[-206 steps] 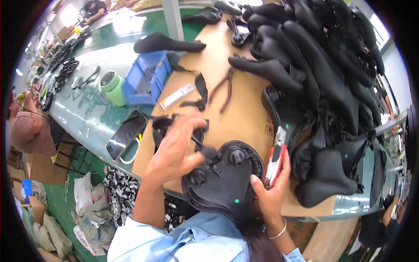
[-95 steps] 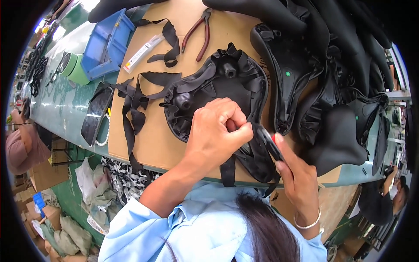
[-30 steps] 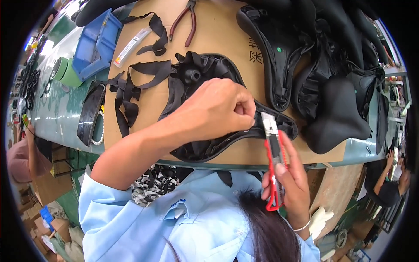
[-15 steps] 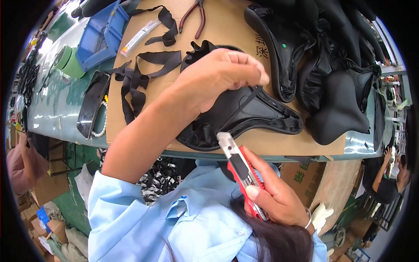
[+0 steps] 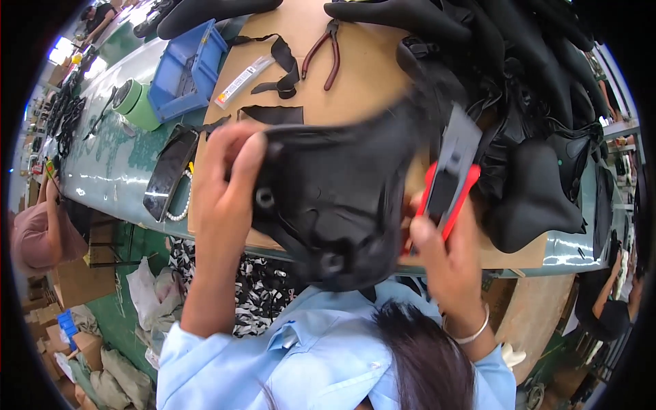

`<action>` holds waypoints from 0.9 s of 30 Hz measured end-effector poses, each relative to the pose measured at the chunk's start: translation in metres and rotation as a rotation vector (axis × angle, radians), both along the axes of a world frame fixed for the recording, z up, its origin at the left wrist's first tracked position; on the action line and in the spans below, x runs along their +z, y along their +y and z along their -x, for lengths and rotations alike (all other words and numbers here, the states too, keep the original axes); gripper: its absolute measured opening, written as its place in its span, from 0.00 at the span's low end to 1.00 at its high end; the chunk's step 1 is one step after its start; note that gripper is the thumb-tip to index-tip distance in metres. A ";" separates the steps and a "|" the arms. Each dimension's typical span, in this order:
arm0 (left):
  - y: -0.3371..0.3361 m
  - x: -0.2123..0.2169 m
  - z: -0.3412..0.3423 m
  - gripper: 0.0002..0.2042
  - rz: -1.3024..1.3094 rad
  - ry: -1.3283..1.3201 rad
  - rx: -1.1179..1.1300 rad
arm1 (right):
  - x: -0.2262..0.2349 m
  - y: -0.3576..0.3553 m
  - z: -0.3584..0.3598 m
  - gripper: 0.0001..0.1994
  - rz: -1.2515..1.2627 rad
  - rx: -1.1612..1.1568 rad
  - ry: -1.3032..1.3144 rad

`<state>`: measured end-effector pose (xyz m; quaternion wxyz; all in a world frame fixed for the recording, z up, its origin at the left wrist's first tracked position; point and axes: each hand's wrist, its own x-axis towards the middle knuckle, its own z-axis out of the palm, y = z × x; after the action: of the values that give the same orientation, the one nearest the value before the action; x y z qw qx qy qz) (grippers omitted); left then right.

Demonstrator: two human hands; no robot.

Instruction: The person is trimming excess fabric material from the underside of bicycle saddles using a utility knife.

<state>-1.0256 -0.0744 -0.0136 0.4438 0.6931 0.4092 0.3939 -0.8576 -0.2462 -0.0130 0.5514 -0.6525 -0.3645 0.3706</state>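
A black bicycle saddle [image 5: 335, 188], smeared by motion, is lifted above the cardboard in front of me. My left hand [image 5: 231, 167] is closed on its left edge, the thumb on the near side. My right hand [image 5: 451, 263] grips a red utility knife [image 5: 452, 171], its broad metal end pointing up and away from me. That hand sits close against the saddle's right edge; whether its fingers touch the saddle I cannot tell.
Cardboard [image 5: 372, 72] covers the table, with pliers [image 5: 333, 51], black strips [image 5: 285, 65] and a narrow labelled pack [image 5: 242, 82] on it. More black saddles [image 5: 533, 198] pile up at right. Leftward lie a blue bin [image 5: 184, 78], a green roll [image 5: 137, 106] and a dark phone [image 5: 171, 174].
The saddle has come up off the cardboard. My left hand has moved left, from above the saddle to its edge. My right hand has raised the knife, moving up and right.
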 end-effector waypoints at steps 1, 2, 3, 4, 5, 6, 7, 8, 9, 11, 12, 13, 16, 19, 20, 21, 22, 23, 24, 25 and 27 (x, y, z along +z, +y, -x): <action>-0.017 -0.002 0.006 0.09 0.041 0.021 0.088 | 0.003 0.014 -0.013 0.15 -0.057 -0.006 -0.247; -0.032 -0.011 0.009 0.08 0.085 0.036 0.172 | 0.000 0.032 -0.026 0.13 -0.105 -0.068 -0.183; -0.043 -0.024 0.017 0.09 0.060 0.130 0.138 | -0.006 0.051 -0.038 0.12 -0.153 -0.058 -0.120; -0.048 -0.030 0.016 0.09 0.041 0.214 0.085 | -0.012 0.062 -0.048 0.12 -0.194 -0.066 -0.069; -0.057 -0.026 0.011 0.10 -0.207 0.387 0.051 | -0.017 0.065 -0.056 0.12 -0.198 -0.068 -0.079; -0.060 -0.020 0.004 0.09 -0.338 0.393 0.054 | -0.022 0.065 -0.065 0.12 -0.114 -0.006 -0.093; -0.062 -0.010 -0.006 0.09 -0.238 0.280 -0.012 | -0.023 0.064 -0.070 0.12 -0.024 0.058 -0.106; -0.062 -0.003 -0.020 0.08 -0.136 0.165 -0.080 | -0.021 0.060 -0.071 0.12 -0.018 0.061 -0.113; -0.062 -0.001 -0.036 0.10 -0.122 0.178 -0.177 | -0.018 0.055 -0.069 0.12 -0.020 -0.006 -0.079; -0.064 -0.001 -0.065 0.12 -0.162 0.227 -0.270 | -0.007 0.044 -0.063 0.12 0.006 -0.084 -0.088; -0.067 -0.006 -0.079 0.13 -0.211 0.259 -0.285 | -0.001 0.033 -0.063 0.12 0.010 -0.092 -0.090; -0.070 -0.010 -0.086 0.14 -0.208 0.342 -0.315 | 0.003 0.022 -0.063 0.12 0.045 -0.125 -0.111; -0.072 -0.015 -0.092 0.16 -0.106 0.458 -0.344 | 0.016 -0.012 -0.067 0.11 0.163 -0.137 -0.237; -0.073 -0.020 -0.090 0.14 -0.159 0.466 -0.327 | 0.016 -0.039 -0.071 0.14 0.216 -0.045 -0.533; -0.073 -0.021 -0.089 0.14 -0.152 0.471 -0.328 | 0.015 -0.043 -0.072 0.17 0.180 0.021 -0.723; -0.072 -0.023 -0.087 0.12 -0.167 0.405 -0.331 | 0.010 -0.043 -0.073 0.23 0.003 0.033 -0.852; -0.071 -0.025 -0.086 0.11 -0.183 0.339 -0.332 | 0.012 -0.045 -0.074 0.23 0.010 0.036 -0.850; -0.072 -0.025 -0.087 0.11 -0.177 0.340 -0.333 | 0.017 -0.049 -0.074 0.25 0.067 0.109 -0.908; -0.074 -0.025 -0.088 0.08 -0.113 0.275 -0.321 | 0.020 -0.051 -0.074 0.28 0.124 0.185 -0.964; -0.075 -0.024 -0.088 0.06 -0.050 0.210 -0.307 | 0.022 -0.049 -0.074 0.28 0.129 0.188 -0.962; -0.072 -0.021 -0.087 0.05 -0.040 0.230 -0.344 | 0.024 -0.039 -0.075 0.31 0.130 0.309 -1.164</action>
<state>-0.9385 -0.1462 -0.0343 0.4411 0.8019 0.3249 0.2383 -0.7825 -0.2853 0.0112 0.1599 -0.7200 -0.6735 0.0501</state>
